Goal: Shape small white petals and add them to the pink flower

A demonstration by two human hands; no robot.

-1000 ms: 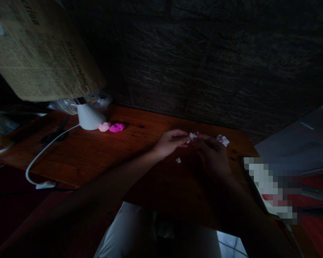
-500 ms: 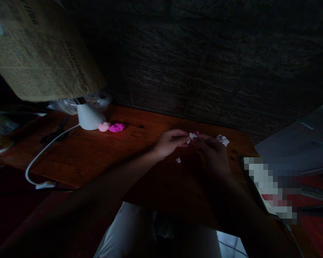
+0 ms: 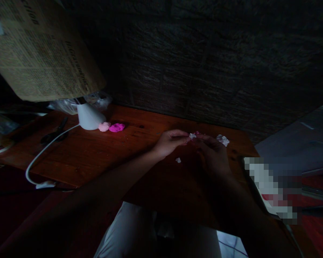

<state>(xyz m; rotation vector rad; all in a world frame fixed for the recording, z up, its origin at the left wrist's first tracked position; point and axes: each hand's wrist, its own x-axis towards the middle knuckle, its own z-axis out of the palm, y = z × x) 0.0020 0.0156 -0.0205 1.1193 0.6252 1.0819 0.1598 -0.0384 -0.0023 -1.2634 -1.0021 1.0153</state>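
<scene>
A small whitish piece, perhaps clay (image 3: 192, 136), is pinched between the fingertips of both hands above the wooden table. My left hand (image 3: 170, 143) closes on its left side with thumb and index finger. From the right, my right hand (image 3: 214, 154) holds it with closed fingertips; shadow hides part of that grip. A pink bit (image 3: 196, 132) shows just behind the fingers. Beyond my right hand lies a crumpled whitish lump (image 3: 222, 140). Below the hands, a small white scrap (image 3: 178, 160) rests on the tabletop.
On the left, a lamp with a white base (image 3: 89, 116) and printed paper shade (image 3: 51, 61) stands by pale pink (image 3: 104, 126) and magenta (image 3: 117, 127) lumps. Its cable (image 3: 33, 161) hangs over the table edge near dark scissors (image 3: 55, 134). A pixelated device (image 3: 269, 190) lies right.
The white piece between my fingertips has turned slightly, and less of its lower edge shows. Both hands stay in nearly the same place.
</scene>
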